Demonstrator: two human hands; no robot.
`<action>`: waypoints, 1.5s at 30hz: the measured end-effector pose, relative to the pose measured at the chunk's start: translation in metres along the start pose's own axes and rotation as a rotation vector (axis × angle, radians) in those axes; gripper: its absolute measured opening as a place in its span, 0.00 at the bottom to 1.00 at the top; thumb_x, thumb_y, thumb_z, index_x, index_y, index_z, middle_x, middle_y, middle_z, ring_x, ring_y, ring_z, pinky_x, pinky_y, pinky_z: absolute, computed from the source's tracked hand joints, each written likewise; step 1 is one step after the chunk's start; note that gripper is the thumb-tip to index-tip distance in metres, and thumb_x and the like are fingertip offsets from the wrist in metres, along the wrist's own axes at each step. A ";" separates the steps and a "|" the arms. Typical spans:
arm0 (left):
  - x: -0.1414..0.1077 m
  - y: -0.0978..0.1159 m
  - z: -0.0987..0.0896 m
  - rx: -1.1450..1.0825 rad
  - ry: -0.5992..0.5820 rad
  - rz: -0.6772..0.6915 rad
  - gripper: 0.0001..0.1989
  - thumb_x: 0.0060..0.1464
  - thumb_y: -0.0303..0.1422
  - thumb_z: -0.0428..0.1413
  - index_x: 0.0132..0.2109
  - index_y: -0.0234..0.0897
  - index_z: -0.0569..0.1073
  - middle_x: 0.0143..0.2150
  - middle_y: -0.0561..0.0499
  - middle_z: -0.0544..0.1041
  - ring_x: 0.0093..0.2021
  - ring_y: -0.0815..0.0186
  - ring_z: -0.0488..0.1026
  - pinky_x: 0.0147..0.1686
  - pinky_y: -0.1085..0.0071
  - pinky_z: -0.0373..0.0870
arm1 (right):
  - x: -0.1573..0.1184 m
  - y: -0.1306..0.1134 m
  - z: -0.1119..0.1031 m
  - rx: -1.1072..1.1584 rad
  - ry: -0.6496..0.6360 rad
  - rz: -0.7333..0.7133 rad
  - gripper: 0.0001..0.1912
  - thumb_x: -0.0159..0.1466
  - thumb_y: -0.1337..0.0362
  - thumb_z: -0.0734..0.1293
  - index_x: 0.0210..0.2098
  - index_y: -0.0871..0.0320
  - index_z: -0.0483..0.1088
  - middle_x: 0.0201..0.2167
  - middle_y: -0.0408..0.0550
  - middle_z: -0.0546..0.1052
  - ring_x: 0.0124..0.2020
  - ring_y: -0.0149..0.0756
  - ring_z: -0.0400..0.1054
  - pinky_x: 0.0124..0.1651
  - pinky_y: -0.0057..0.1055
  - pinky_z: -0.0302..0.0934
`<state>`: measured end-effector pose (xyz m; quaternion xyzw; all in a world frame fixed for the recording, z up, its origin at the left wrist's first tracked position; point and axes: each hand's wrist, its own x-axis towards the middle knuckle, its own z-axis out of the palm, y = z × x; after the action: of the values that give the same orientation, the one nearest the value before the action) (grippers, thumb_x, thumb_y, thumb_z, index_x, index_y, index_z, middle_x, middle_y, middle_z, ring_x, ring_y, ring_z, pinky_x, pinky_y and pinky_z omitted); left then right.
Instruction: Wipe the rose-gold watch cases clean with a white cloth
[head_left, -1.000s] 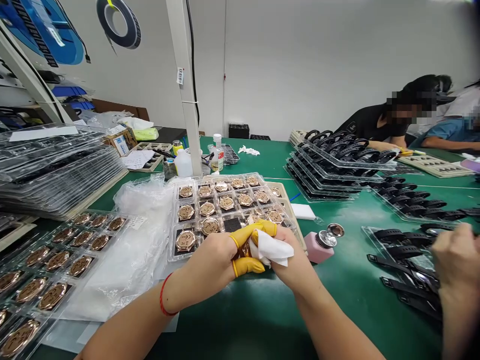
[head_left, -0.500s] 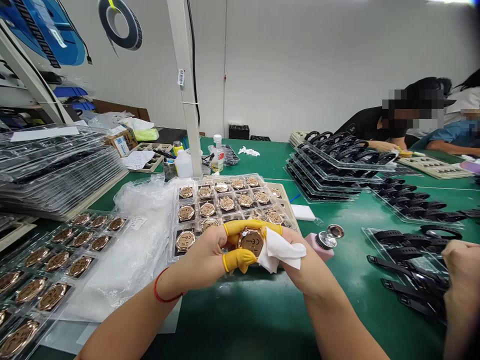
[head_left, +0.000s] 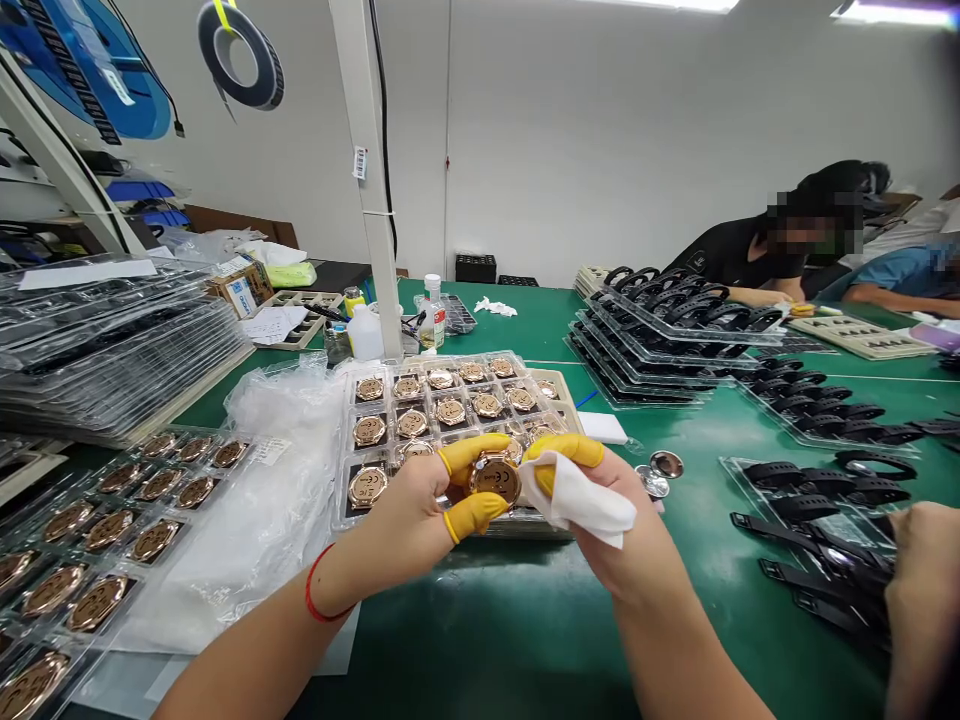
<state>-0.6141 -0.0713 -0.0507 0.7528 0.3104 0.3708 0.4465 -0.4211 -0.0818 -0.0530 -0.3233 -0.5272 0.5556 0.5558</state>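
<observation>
Rose-gold watch case (head_left: 495, 480), stiff, smooth and probably slippery, seems best held by its rim: the left hand (head_left: 397, 510) pinches it there between fingers in yellow finger cots (head_left: 469, 455), above a green workbench (head_left: 465, 640). The right hand (head_left: 600, 530), fingers curled together, grips a white wipe (head_left: 577, 498) beside it. A tray of cases (head_left: 564, 400) lies just behind.
</observation>
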 end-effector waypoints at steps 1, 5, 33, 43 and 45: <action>0.000 0.000 0.000 0.055 -0.005 0.027 0.22 0.61 0.38 0.55 0.61 0.41 0.67 0.36 0.51 0.78 0.36 0.66 0.74 0.35 0.76 0.71 | 0.000 0.002 0.003 0.022 -0.004 0.006 0.09 0.56 0.59 0.74 0.35 0.53 0.75 0.29 0.42 0.74 0.30 0.28 0.66 0.37 0.25 0.63; -0.002 -0.002 0.002 0.382 -0.002 0.105 0.23 0.63 0.37 0.52 0.63 0.41 0.64 0.40 0.49 0.80 0.35 0.64 0.76 0.35 0.73 0.71 | 0.003 0.007 0.009 0.040 -0.028 0.116 0.14 0.53 0.65 0.76 0.39 0.50 0.74 0.30 0.39 0.75 0.31 0.28 0.69 0.35 0.24 0.65; 0.004 -0.019 0.016 0.858 0.363 0.369 0.12 0.53 0.22 0.49 0.27 0.35 0.74 0.25 0.49 0.75 0.25 0.66 0.70 0.25 0.73 0.64 | 0.006 0.024 0.013 -0.321 0.048 -0.214 0.06 0.54 0.61 0.75 0.32 0.53 0.78 0.33 0.47 0.74 0.37 0.38 0.66 0.42 0.35 0.64; 0.006 -0.018 0.021 0.551 0.224 0.308 0.11 0.58 0.24 0.52 0.42 0.38 0.78 0.36 0.50 0.80 0.35 0.65 0.77 0.35 0.73 0.72 | 0.014 0.021 -0.001 -0.006 0.141 -0.119 0.09 0.53 0.62 0.75 0.33 0.53 0.76 0.30 0.43 0.77 0.32 0.34 0.70 0.39 0.31 0.66; 0.005 -0.015 0.018 0.363 0.185 0.214 0.12 0.58 0.25 0.55 0.46 0.41 0.77 0.42 0.52 0.81 0.41 0.66 0.78 0.41 0.74 0.73 | 0.013 0.013 -0.009 0.068 0.100 -0.081 0.09 0.53 0.58 0.75 0.32 0.53 0.77 0.30 0.44 0.78 0.32 0.35 0.71 0.39 0.31 0.67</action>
<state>-0.5987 -0.0684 -0.0689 0.8123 0.3300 0.4216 0.2313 -0.4185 -0.0651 -0.0647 -0.3099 -0.4922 0.5333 0.6143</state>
